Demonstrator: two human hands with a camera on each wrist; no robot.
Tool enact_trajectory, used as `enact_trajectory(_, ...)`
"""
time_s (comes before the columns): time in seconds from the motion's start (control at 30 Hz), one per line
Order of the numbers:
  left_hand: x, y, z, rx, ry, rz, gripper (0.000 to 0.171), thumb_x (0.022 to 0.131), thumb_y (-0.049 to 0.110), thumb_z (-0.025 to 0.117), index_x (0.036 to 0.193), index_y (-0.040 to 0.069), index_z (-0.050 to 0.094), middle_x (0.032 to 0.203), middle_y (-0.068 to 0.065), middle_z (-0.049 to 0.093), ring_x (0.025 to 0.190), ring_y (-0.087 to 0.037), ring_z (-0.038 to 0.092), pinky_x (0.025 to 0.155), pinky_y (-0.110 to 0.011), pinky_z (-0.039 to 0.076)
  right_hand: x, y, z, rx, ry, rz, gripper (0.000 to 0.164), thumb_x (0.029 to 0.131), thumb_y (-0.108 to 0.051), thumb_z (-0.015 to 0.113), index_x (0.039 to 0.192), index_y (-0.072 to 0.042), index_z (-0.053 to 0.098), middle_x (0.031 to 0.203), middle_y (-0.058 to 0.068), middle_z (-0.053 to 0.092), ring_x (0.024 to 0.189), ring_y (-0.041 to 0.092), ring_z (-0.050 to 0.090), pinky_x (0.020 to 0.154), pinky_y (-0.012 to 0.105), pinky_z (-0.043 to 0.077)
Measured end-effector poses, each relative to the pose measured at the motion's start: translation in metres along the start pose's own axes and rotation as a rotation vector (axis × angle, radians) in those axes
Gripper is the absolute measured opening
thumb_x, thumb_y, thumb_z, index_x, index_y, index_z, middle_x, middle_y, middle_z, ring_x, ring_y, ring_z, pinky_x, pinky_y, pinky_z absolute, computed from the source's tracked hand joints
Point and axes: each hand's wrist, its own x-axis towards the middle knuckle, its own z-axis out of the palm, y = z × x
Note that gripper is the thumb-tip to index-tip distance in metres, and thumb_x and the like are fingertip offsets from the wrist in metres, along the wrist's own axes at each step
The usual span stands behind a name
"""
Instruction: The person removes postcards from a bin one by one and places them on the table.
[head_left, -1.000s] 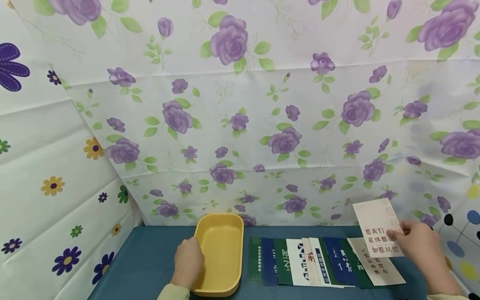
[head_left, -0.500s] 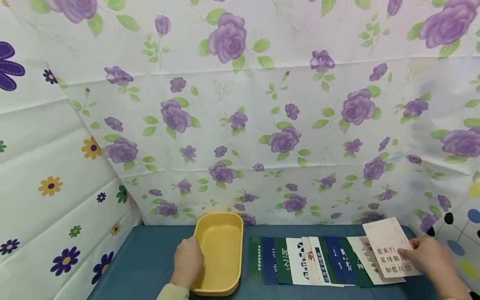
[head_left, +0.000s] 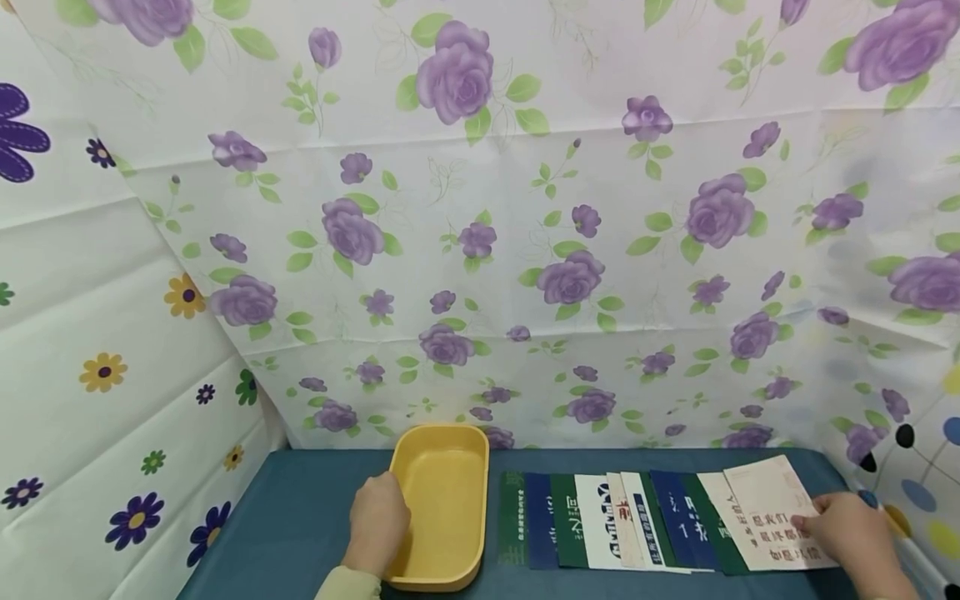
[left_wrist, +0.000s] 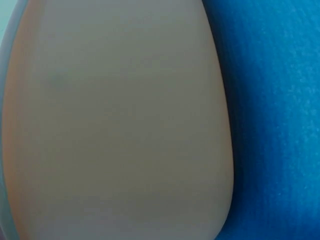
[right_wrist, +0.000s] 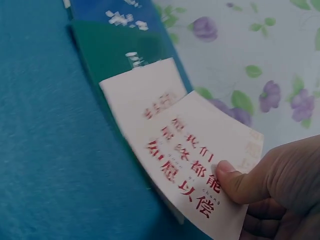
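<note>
My right hand [head_left: 851,533] pinches a cream card [head_left: 776,512] with red Chinese characters between thumb and fingers. In the right wrist view this card [right_wrist: 200,165] overlaps another pale card [right_wrist: 145,95] at the right end of an overlapping row of green, blue and white cards [head_left: 596,521]. Further left, my left hand [head_left: 378,521] grips the left side of a yellow rectangular tray [head_left: 482,508]; its fingertips are hidden. A large blurred pale surface [left_wrist: 120,120] fills most of the left wrist view, and I cannot tell what it is.
Everything stands on a table with a blue-green cover [head_left: 300,508]. Behind the table hangs a white cloth with purple roses [head_left: 570,279]. Another flowered sheet [head_left: 105,333] closes off the left side, and a dotted one [head_left: 926,467] the right.
My right hand has lowered the cream card, slightly rightward, onto the right end of the card row. The left hand and the tray have stayed in place.
</note>
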Motion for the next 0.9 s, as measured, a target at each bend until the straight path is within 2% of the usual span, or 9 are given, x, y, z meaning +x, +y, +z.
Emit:
enact_trajectory(0.2, 0.002, -0.003, 0.002, -0.005, -0.007, -0.018, 0.003, 0.078, 0.000, 0.064, 0.080, -0.002, 0.062, 0.068, -0.015, 0.062, 0.060, -0.028, 0.064, 0.046, -0.038, 0.048, 0.000, 0.002, 0.014, -0.021, 0.041, 0.014, 0.051, 0.070, -0.036, 0.079, 0.096, 0.007, 0.068, 0.088, 0.022, 0.067, 0.078, 0.038, 0.059, 0.073, 0.052, 0.043)
enact_trajectory(0.33, 0.003, -0.003, 0.003, -0.005, -0.010, -0.023, 0.003, 0.079, 0.000, 0.064, 0.079, -0.002, 0.062, 0.068, -0.014, 0.062, 0.060, -0.028, 0.064, 0.047, -0.038, 0.048, 0.000, 0.000, 0.020, -0.027, 0.098, 0.077, 0.049, 0.068, -0.033, 0.080, 0.097, 0.005, 0.069, 0.098, 0.025, 0.066, 0.087, 0.044, 0.057, 0.078, 0.054, 0.041)
enact_trajectory(0.4, 0.003, -0.002, 0.004, -0.002, -0.013, -0.018, 0.003, 0.079, 0.000, 0.064, 0.079, -0.002, 0.062, 0.068, -0.015, 0.062, 0.061, -0.028, 0.064, 0.047, -0.039, 0.048, -0.002, -0.001, 0.023, -0.009, 0.118, 0.091, 0.045, 0.068, -0.031, 0.081, 0.094, 0.004, 0.070, 0.097, 0.024, 0.067, 0.088, 0.044, 0.056, 0.078, 0.055, 0.040)
enact_trajectory(0.53, 0.003, -0.001, 0.005, 0.001, -0.017, -0.008, 0.003, 0.078, -0.001, 0.064, 0.080, -0.003, 0.062, 0.069, -0.016, 0.063, 0.061, -0.029, 0.064, 0.048, -0.040, 0.049, -0.006, 0.001, 0.026, 0.005, 0.141, 0.055, 0.039, 0.067, -0.028, 0.081, 0.090, 0.002, 0.072, 0.086, 0.021, 0.069, 0.079, 0.042, 0.058, 0.073, 0.055, 0.041)
enact_trajectory(0.73, 0.006, -0.001, 0.006, -0.005, 0.001, -0.015, 0.003, 0.078, -0.001, 0.064, 0.080, -0.003, 0.062, 0.068, -0.016, 0.062, 0.061, -0.029, 0.064, 0.047, -0.039, 0.048, -0.005, 0.000, 0.029, -0.028, 0.182, 0.041, 0.044, 0.068, -0.029, 0.080, 0.099, 0.002, 0.070, 0.096, 0.024, 0.068, 0.083, 0.045, 0.058, 0.072, 0.056, 0.043)
enact_trajectory(0.9, 0.006, -0.003, 0.002, -0.026, -0.004, -0.011, 0.004, 0.077, -0.001, 0.063, 0.080, -0.003, 0.061, 0.068, -0.015, 0.062, 0.061, -0.028, 0.064, 0.047, -0.040, 0.047, -0.002, -0.002, 0.028, -0.034, 0.147, 0.043, 0.045, 0.072, -0.029, 0.077, 0.102, 0.004, 0.068, 0.101, 0.026, 0.065, 0.089, 0.046, 0.057, 0.076, 0.057, 0.042)
